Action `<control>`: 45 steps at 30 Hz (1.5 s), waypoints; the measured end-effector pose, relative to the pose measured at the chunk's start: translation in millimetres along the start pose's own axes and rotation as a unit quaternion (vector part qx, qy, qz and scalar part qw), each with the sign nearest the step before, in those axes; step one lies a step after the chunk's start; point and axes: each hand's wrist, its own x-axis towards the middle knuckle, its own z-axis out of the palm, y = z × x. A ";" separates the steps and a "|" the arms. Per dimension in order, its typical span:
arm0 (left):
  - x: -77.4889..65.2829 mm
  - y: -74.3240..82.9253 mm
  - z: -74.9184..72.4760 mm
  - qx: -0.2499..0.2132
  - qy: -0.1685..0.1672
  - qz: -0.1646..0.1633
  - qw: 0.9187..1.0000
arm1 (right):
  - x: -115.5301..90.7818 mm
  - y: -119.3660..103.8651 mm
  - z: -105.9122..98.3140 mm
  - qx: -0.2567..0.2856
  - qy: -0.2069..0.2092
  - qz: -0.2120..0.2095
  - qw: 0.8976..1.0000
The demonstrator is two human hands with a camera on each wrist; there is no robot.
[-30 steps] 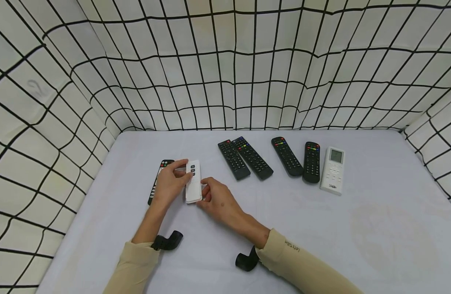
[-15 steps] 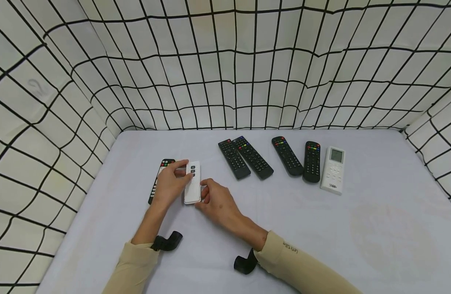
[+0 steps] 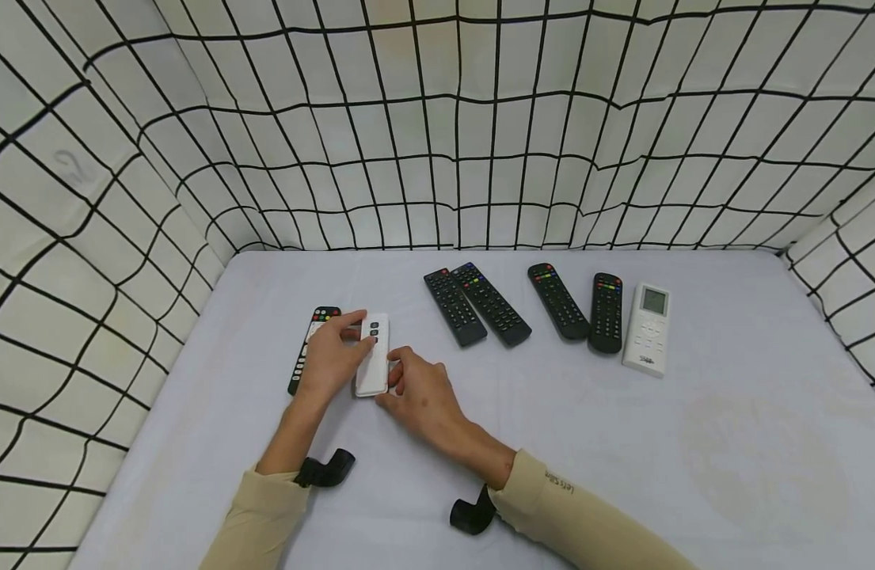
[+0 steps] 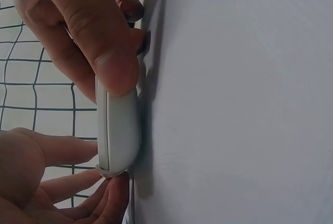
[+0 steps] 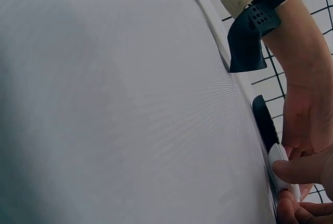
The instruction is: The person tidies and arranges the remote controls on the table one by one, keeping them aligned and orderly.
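Note:
A slim white remote control (image 3: 372, 367) with a few dark buttons lies lengthwise on the table between my hands. My left hand (image 3: 330, 354) holds it near its far end, thumb on the button face and fingers at the left edge. At the near right corner my right hand (image 3: 423, 396) pinches the remote, fingers bent. In the left wrist view, the right thumb (image 4: 117, 70) presses the near end of the white remote (image 4: 122, 125), and a seam runs along its side. Partly hidden behind my left hand lies a black remote with light buttons (image 3: 294, 380).
Two black remotes (image 3: 454, 307) (image 3: 491, 305) lie side by side at the back centre. Further right are two more black ones (image 3: 558, 302) (image 3: 606, 313) and a white remote with a screen (image 3: 647, 330). Black netting (image 3: 454, 162) over white cloth borders the white table (image 3: 551, 443).
The near end of the white remote has shifted slightly left, and my right hand has moved a little left with it. My left hand has stayed nearly still.

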 end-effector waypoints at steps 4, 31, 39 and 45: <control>-0.6 1.3 -1.2 0.000 0.000 0.000 1.000 | 0.0 -1.9 1.4 -0.016 0.007 -0.008 1.000; -1.5 8.0 -0.4 0.024 -0.004 0.005 1.000 | 3.6 -11.4 7.3 -0.067 0.050 -0.009 0.996; -3.5 5.4 -0.2 0.036 -0.014 0.002 0.999 | 3.5 -8.5 9.1 -0.068 0.044 -0.012 0.997; -3.7 3.9 -0.1 0.037 -0.019 0.007 0.999 | 3.9 -6.8 9.9 -0.075 0.037 -0.017 0.996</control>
